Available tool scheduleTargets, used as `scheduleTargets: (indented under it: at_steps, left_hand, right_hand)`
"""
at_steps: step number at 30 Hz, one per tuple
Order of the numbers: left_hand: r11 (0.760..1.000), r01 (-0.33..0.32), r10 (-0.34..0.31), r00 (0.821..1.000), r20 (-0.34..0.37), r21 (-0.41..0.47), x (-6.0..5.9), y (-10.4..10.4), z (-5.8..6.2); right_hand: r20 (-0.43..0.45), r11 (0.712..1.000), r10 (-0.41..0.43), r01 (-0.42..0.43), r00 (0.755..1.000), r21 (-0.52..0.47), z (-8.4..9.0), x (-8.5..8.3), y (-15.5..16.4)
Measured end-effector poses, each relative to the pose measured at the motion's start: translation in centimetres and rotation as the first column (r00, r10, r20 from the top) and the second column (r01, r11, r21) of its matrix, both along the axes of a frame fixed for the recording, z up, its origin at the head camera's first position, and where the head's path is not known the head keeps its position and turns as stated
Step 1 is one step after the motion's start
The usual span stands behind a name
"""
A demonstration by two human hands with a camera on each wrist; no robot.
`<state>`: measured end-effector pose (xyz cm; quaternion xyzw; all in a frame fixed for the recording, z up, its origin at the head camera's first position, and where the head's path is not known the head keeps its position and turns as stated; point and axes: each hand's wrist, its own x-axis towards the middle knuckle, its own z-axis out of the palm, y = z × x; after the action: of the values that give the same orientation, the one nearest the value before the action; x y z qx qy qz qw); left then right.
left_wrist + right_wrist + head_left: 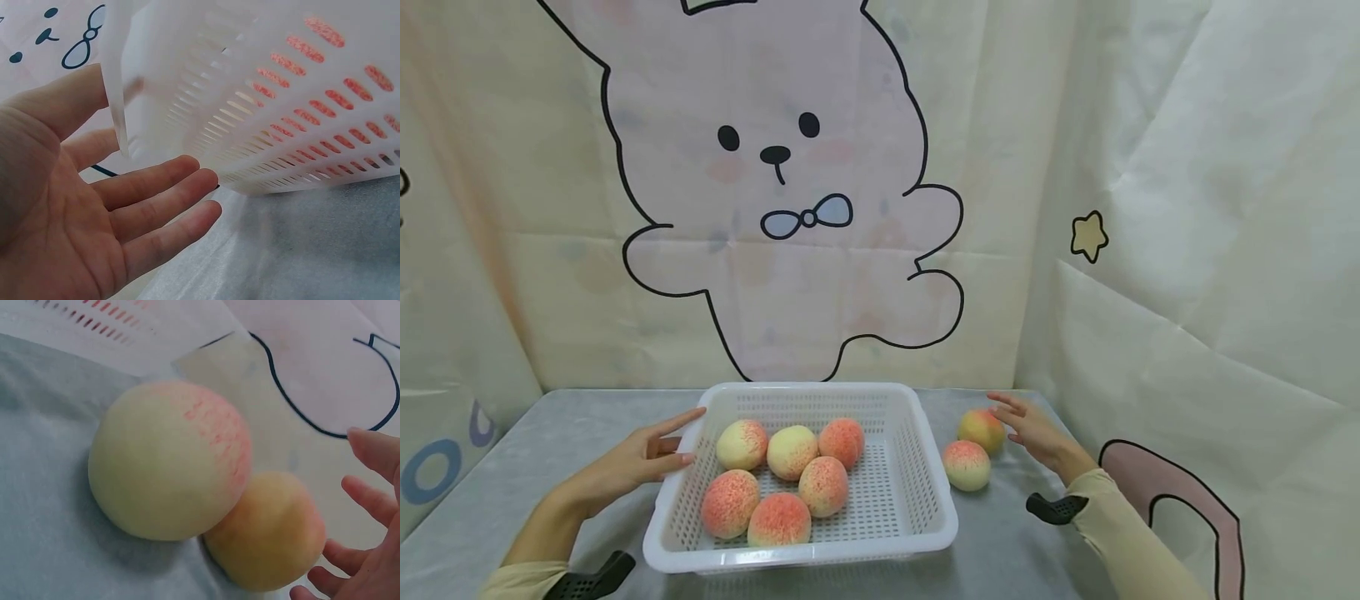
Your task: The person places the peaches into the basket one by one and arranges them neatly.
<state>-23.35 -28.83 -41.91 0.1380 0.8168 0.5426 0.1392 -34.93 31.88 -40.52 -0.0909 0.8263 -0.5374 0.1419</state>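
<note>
A white plastic basket (917, 546) stands on the table with several peaches, such as a red one (779, 521) and a pale yellow one (792, 452), inside. At its left rim is my left hand (643, 457), fingers extended; in the left wrist view three fingers reach below the rim beside the slotted wall. To the basket's right, a pale peach (967, 466) with a pink blush sits in front of a yellow-orange peach (981, 431). My right hand (1033, 429) is spread at the right side of the yellow-orange peach. Whether its fingertips touch it is unclear.
A grey cloth-like cover (992, 550) lies over the table. Behind it hangs a pale curtain (985, 317) with a cartoon animal on it, and more curtain (1187, 250) closes off the right side close to the right arm.
</note>
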Motion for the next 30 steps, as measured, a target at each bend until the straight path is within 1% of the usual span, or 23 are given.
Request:
scheduleTargets:
  at_steps: [4,7,14,18,22,27,30]
  left_hand:
    - [1.000,0.001,-0.001,1.000,0.005,0.009,0.0,0.0,-0.1]
    - [1.000,-0.003,0.003,1.000,0.003,0.014,0.0,0.1,-0.2]
    - [1.000,-0.023,0.023,1.000,0.006,0.011,0.2,0.3,-0.1]
    - [1.000,-0.023,0.023,1.000,0.005,0.015,0.2,0.2,0.1]
    - [1.000,-0.008,0.008,1.000,0.004,0.023,0.2,0.2,0.1]
    - [1.000,-0.009,0.009,1.000,0.002,0.014,0.1,0.2,0.1]
    - [1.000,-0.014,0.014,1.000,0.003,0.007,0.1,0.1,0.0]
  right_hand:
    - [0.070,0.998,0.033,-0.029,0.997,-0.062,-1.3,-0.5,0.2]
    - [0.092,0.997,0.047,-0.040,0.995,-0.073,-2.0,-0.8,0.5]
    - [0.100,0.998,0.042,-0.037,0.994,-0.054,-3.0,-1.4,0.8]
    - [0.098,0.998,0.051,-0.046,0.994,-0.054,-3.5,-1.9,1.1]
    - [0.101,0.997,0.056,-0.051,0.993,-0.053,-3.9,-2.2,1.4]
    - [0.078,0.995,0.083,-0.078,0.993,-0.064,-4.3,-2.2,1.7]
    - [0.068,0.995,0.076,-0.071,0.995,-0.072,-4.4,-2.3,1.7]
